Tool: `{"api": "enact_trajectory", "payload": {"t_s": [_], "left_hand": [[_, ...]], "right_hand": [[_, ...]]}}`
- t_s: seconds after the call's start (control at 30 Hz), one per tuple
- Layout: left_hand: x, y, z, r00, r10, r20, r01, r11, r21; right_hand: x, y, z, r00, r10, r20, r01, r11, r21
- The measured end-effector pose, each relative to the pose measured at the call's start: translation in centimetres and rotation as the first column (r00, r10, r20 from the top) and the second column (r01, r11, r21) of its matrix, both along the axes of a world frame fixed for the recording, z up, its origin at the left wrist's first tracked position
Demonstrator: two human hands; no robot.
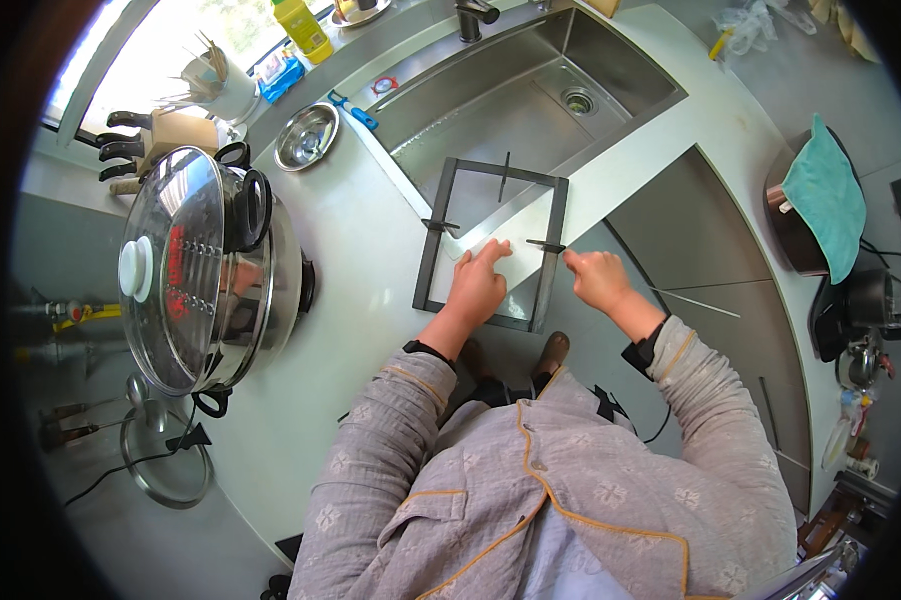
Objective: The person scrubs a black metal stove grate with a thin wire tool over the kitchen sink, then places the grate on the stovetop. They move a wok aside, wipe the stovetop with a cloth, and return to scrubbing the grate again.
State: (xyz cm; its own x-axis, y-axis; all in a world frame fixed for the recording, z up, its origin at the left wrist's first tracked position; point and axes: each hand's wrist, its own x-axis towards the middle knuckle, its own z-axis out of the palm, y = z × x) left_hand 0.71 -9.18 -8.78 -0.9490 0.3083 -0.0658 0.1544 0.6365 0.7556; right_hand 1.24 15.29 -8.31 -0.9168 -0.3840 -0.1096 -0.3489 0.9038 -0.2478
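A square black metal pan support (557,217), with short prongs on its sides, lies across the sink's front corner and the white countertop. Its near right corner juts past the counter edge over the floor. Within the frame's opening is my left hand (479,283), fingers apart, with the wrist crossing above the near bar. Nothing shows between those fingers. At the right side, my right hand (600,279) is curled, its fingertips against the outer end of the right prong. My palm hides how much of the prong it grips.
Behind the frame is a stainless steel sink (488,112) with a faucet (474,19). On the left stand a large lidded steamer pot (195,270), a knife block (184,139) and a steel bowl (308,136). A blue-handled peeler (354,111) lies by the sink. A teal cloth (825,199) hangs right.
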Motion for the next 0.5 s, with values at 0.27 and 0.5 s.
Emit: {"api": "enact_trajectory", "payload": {"t_s": [0.27, 0.5], "left_hand": [[-0.2, -0.1, 0.3, 0.999, -0.018, 0.029, 0.018, 1.000, -0.006], [-0.1, 0.0, 0.0, 1.000, 0.006, 0.002, -0.006, 1.000, -0.014]], "right_hand": [[0.0, -0.5, -0.3, 0.999, -0.035, -0.024, 0.034, 0.998, -0.045], [0.1, -0.1, -0.1, 1.000, -0.011, 0.003, 0.011, 1.000, 0.004]]}}
